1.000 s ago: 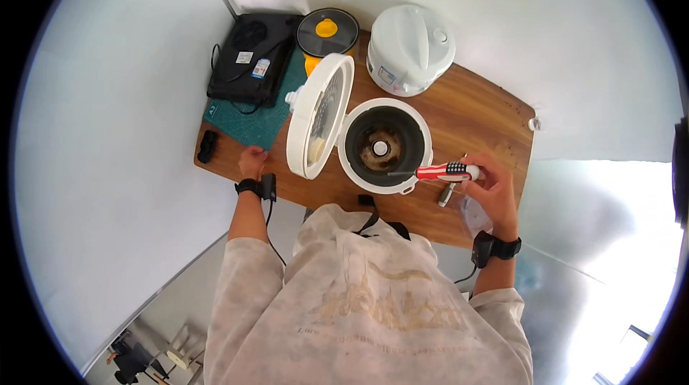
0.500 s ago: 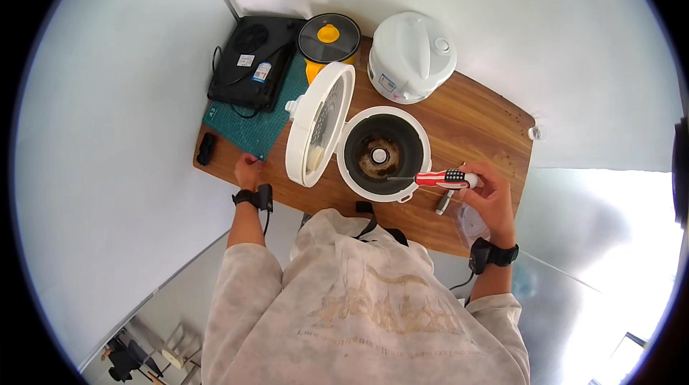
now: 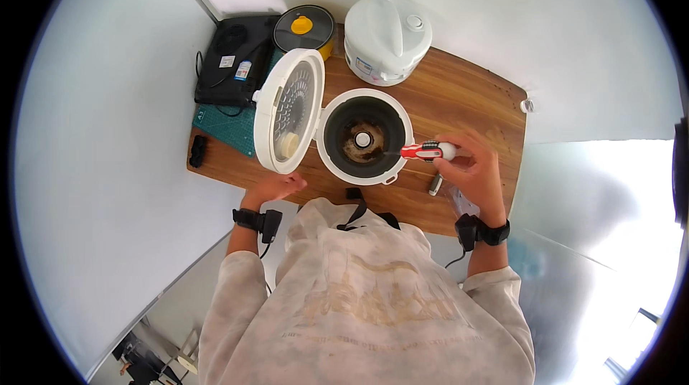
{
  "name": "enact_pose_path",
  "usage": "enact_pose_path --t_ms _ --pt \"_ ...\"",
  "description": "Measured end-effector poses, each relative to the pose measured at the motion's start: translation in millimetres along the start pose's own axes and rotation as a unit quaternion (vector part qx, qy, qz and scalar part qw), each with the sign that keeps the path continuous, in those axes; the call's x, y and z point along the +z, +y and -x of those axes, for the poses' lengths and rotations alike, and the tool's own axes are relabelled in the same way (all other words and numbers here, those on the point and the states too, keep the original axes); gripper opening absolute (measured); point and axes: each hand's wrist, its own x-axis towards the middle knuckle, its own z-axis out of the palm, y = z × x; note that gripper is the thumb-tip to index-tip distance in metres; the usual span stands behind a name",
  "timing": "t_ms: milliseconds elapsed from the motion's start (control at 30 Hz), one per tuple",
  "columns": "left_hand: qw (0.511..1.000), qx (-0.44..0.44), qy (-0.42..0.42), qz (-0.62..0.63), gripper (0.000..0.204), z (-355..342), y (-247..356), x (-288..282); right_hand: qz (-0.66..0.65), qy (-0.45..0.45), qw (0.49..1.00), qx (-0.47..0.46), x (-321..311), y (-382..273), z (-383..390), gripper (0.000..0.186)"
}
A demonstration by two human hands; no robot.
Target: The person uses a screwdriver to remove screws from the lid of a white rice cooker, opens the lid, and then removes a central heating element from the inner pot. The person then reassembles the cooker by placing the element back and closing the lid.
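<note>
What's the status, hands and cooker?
Right hand grips screwdriver, tip inside open cooker. Left hand on table edge below lid. Nothing blocking.

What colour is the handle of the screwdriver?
Red with a white end, on the screwdriver in the right hand; the head view shows it.

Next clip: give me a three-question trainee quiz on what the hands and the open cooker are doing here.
1. True or false: the right hand holds a red screwdriver over the open cooker.
2. Where is the left hand? A) on the closed cooker B) at the table edge below the open lid C) on the black box
3. Fill in: the open lid stands on the cooker's ___ side.

Key: 1 true; 2 B; 3 left.
</note>
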Motion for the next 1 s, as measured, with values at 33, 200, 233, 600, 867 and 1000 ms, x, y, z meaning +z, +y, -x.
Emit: enact_pose_path --t_ms 33,200,233,600,867,1000 --pt "0.999 0.015 -0.004 -0.038 0.045 6 27 7 0.007 -0.001 1.000 -0.016 3 -2 -1 0.031" --pt "0.996 0.026 -0.054 -0.059 0.059 7 76 16 0.056 -0.035 0.996 -0.061 19 3 -5 0.029" --pt "0.996 0.022 -0.057 -0.065 0.060 7 81 17 0.064 -0.041 0.995 -0.065 23 8 -6 0.029" --pt "0.982 0.154 -0.016 -0.109 0.030 44 184 21 0.144 -0.023 0.985 -0.087 37 33 -5 0.027" --pt "0.938 0.279 0.091 -0.182 0.014 -6 206 38 0.125 -0.016 0.989 -0.084 43 48 -10 0.028" --pt "0.922 0.264 0.123 -0.255 0.011 -46 175 43 0.120 -0.020 0.987 -0.103 54 57 -13 0.027"
